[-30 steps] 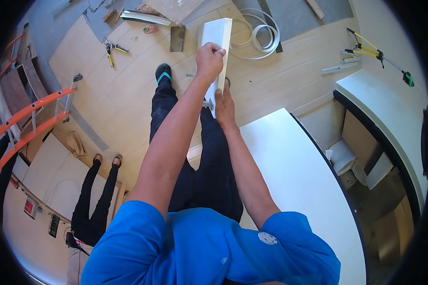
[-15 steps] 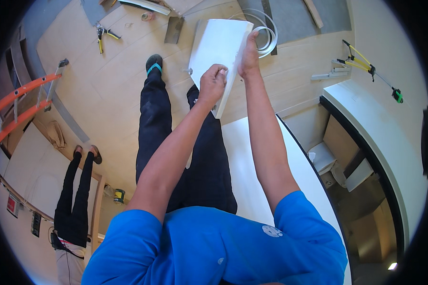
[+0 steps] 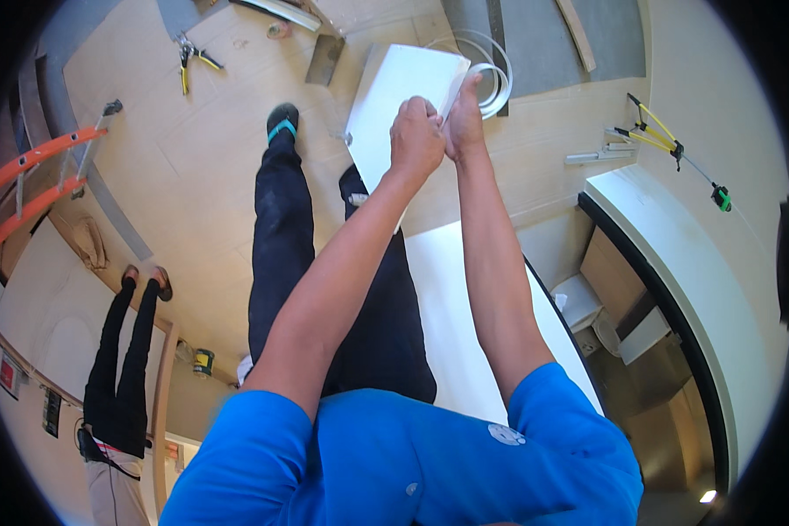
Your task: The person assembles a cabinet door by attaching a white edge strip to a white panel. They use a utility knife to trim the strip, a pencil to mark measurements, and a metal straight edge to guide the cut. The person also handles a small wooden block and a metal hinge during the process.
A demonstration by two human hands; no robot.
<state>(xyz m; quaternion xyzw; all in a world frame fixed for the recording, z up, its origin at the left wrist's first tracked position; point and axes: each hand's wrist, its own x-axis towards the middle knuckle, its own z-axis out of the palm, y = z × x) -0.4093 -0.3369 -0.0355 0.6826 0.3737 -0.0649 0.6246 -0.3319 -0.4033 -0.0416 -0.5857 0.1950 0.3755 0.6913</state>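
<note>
- Clearly both hands are raised in front of the body, holding one flat white panel (image 3: pixel 394 110) tilted above the pale wooden floor (image 3: pixel 210 175).
- Left hand (image 3: pixel 416 140) grips the panel's near right edge, its fingers curled and clamped on it; right hand (image 3: pixel 465 123) presses just beside it at the same edge, thumb up along the rim, fingers also closed on the board.
- Step in hand, as I judge it: the panel is being carried or turned into position, not yet set against anything.
- Any next move, I think, calls for a firm two-handed grip and care with the free far corner, since the board is broad and held from one side only.
- Count: one white panel in the hands; one larger white slab (image 3: pixel 465 333) lying below, by the right leg.
- One coil of white cable (image 3: pixel 495 74) on the floor, just past the panel.
- One pair of yellow-handled pliers (image 3: pixel 188 61) well to the left.
- One orange ladder (image 3: pixel 26 188) at the left rim.
- One yellow-legged tripod tool (image 3: pixel 662 140) near the curved white desk (image 3: pixel 675 237).
- One other person (image 3: pixel 123 351) stands at the lower left, well apart.
</note>
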